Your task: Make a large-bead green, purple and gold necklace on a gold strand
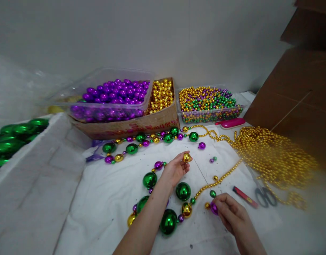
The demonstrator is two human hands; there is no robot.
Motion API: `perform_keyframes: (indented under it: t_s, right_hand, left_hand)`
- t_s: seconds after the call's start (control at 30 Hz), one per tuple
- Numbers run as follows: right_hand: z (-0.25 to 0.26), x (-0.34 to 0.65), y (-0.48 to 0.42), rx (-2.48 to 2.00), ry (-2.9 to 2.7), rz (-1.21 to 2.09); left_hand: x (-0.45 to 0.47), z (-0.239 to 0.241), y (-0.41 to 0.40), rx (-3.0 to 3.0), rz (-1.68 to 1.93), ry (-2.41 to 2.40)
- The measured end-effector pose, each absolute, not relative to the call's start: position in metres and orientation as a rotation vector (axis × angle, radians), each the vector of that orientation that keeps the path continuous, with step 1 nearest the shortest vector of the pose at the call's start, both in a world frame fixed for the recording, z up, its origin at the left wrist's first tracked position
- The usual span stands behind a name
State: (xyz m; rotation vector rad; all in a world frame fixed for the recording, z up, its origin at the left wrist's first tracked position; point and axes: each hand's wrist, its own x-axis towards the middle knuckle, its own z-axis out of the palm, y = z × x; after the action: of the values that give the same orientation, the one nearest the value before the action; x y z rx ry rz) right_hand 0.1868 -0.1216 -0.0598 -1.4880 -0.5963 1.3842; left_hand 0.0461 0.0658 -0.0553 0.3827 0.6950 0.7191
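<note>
My left hand point(175, 169) pinches a gold bead point(186, 157) above the white cloth point(104, 198). Lower right, my right hand point(230, 211) is closed on a purple bead point(214, 208) at the end of a strand, with a small gold bead point(207, 205) beside it. A partly strung necklace of large green balls point(168, 221), gold and purple beads curls under my left forearm. A thin gold bead strand point(218, 180) runs from it toward the gold pile.
A finished necklace point(141, 141) lies farther back. Behind it stand a clear tub of purple balls point(112, 95), a cardboard box of gold beads point(161, 95) and a tub of mixed small beads point(208, 101). Gold strands pile point(271, 156), scissors point(265, 196), a red lighter point(245, 197) and a pink tool point(230, 123) lie right. Green balls point(11, 141) sit left.
</note>
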Motion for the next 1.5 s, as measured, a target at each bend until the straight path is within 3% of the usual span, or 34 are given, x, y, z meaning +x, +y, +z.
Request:
perform_keyframes:
  t_s: [0.43,1.5]
  right_hand:
    - [-0.06,0.18,-0.127,-1.535,-0.847,1.314]
    - [-0.066,0.17,-0.091,-1.428,-0.709,1.147]
  left_hand:
    - [0.043,-0.054,0.052,0.226,0.827,0.676]
    - [0.056,-0.049,0.021,0.6,0.693,0.544]
